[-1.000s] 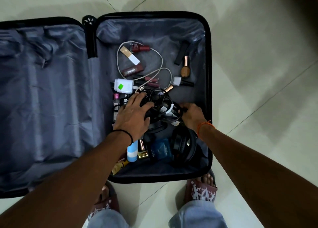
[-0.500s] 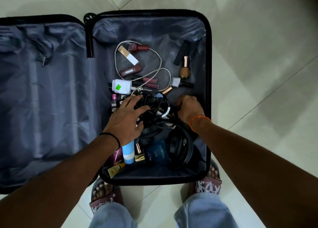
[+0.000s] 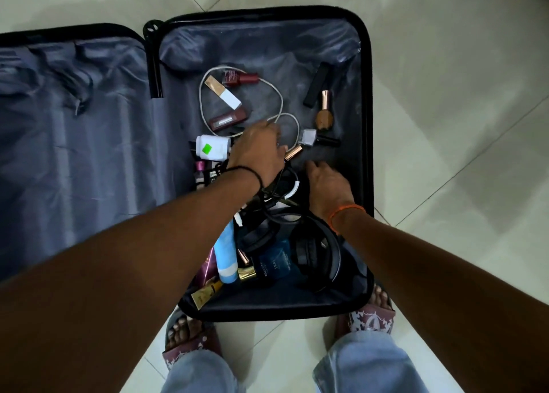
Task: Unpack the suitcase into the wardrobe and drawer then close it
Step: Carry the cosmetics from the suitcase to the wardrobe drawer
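Note:
The black suitcase (image 3: pixel 367 95) lies open on the floor, and its grey-lined left half (image 3: pixel 74 131) holds nothing. The right half holds a white charger (image 3: pixel 212 150) with its white cable (image 3: pixel 204 95), black headphones (image 3: pixel 318 253), tangled black cables (image 3: pixel 282 190), a light blue tube (image 3: pixel 227 253), a dark blue bottle (image 3: pixel 276 262) and several lipsticks and nail polishes. My left hand (image 3: pixel 258 152) reaches over the small tubes beside the charger, its fingertips hidden. My right hand (image 3: pixel 326 184) rests on the lining next to the black cables, fingers fairly straight.
Pale floor tiles (image 3: pixel 445 125) surround the case. My feet in patterned sandals (image 3: pixel 190 336) (image 3: pixel 371 315) stand against its near edge. A black stick (image 3: pixel 318 83) and a brown bottle (image 3: pixel 324 116) lie at the far right of the tub.
My left hand has left the black cable tangle and moved forward to the tubes by the charger. My right hand shifted slightly forward beside the cables.

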